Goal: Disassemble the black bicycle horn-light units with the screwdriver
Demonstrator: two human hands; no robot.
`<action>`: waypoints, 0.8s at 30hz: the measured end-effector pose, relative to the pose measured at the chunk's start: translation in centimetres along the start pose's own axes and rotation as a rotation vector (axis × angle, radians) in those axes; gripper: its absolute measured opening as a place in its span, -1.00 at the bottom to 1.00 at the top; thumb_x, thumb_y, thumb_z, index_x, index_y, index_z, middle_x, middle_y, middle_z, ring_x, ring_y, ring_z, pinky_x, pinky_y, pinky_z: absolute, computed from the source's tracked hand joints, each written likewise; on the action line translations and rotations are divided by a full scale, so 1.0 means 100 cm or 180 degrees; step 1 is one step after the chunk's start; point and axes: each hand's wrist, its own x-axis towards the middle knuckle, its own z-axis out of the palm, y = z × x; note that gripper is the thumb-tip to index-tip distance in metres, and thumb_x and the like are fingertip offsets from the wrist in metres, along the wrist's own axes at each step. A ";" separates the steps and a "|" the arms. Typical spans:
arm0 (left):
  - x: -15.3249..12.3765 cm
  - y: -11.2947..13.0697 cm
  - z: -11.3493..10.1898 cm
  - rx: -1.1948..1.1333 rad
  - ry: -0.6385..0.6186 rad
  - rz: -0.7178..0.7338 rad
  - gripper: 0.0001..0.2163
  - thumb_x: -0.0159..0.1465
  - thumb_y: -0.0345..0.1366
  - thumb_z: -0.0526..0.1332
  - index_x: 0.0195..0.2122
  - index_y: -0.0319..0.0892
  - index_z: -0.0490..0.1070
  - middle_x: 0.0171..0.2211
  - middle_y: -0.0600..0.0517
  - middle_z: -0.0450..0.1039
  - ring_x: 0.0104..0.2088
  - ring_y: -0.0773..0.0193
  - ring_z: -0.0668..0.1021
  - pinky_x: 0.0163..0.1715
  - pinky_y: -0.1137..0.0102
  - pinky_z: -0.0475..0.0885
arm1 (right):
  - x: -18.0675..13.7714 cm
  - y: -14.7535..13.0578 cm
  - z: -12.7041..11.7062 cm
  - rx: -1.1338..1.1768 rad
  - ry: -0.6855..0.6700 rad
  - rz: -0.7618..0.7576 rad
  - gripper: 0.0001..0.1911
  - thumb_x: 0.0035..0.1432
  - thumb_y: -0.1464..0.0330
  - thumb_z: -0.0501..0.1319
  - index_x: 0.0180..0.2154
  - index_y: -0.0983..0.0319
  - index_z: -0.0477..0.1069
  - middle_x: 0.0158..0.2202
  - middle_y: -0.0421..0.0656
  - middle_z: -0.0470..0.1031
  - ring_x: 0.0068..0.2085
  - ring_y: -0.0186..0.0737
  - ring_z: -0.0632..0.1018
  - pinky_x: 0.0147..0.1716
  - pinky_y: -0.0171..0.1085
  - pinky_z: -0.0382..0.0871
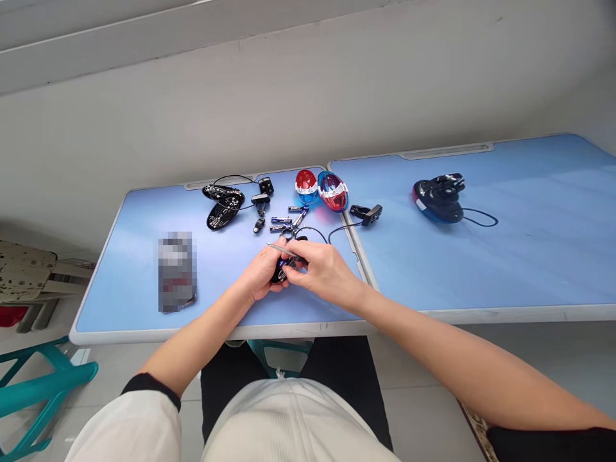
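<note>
My left hand (260, 272) is closed around a small black plastic housing (278, 276) near the front of the table. Something blue, like a battery, shows inside the housing. Above it, my right hand (328, 268) is closed on a screwdriver (280, 248), whose thin metal shaft points left. The thumb and fingertips of that hand touch the housing, and they hide part of it. Just beyond my hands lie several blue AAA-type batteries (281, 220). A black cable (315, 231) loops from near the housing to a black clamp with a button unit (372, 215).
Two red-and-blue transparent covers (333, 192) stand at the back. Open black housings with wiring (225, 215) and small clamps (260, 200) lie back left. A pixelated package (177, 273) is at left. An assembled black unit (437, 199) sits on the right table (520, 256).
</note>
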 end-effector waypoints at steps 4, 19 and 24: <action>0.001 -0.002 0.004 -0.0144 0.0082 0.0027 -0.71 0.20 -0.05 0.14 -0.47 -0.17 0.21 -0.68 0.15 0.22 -0.77 0.48 0.22 -0.81 0.59 -0.08 | -0.002 0.000 0.005 -0.0545 -0.0032 -0.0034 -0.81 -0.08 0.47 0.07 -0.37 0.16 0.37 -0.57 -0.27 0.35 -0.56 -0.36 0.22 -0.54 -0.35 -0.01; -0.002 -0.001 0.010 -0.0172 0.0209 0.0120 -0.67 0.27 -0.05 0.08 -0.50 -0.13 0.04 -0.70 0.19 -0.02 -0.74 0.51 0.09 -0.76 0.57 -0.13 | -0.010 0.012 0.018 -0.0206 0.0596 -0.0851 -0.82 -0.08 0.53 0.02 -0.55 0.21 0.33 -0.65 -0.26 0.33 -0.61 -0.40 0.22 -0.57 -0.39 0.11; -0.001 -0.001 0.008 -0.0075 0.0276 0.0051 -0.67 0.26 -0.01 0.06 -0.49 -0.15 0.13 -0.73 0.15 0.15 -0.78 0.48 0.18 -0.80 0.60 -0.09 | -0.012 0.009 0.009 0.0114 0.0422 -0.0703 -0.83 -0.11 0.53 0.03 -0.55 0.21 0.33 -0.64 -0.27 0.31 -0.61 -0.41 0.24 -0.58 -0.40 0.11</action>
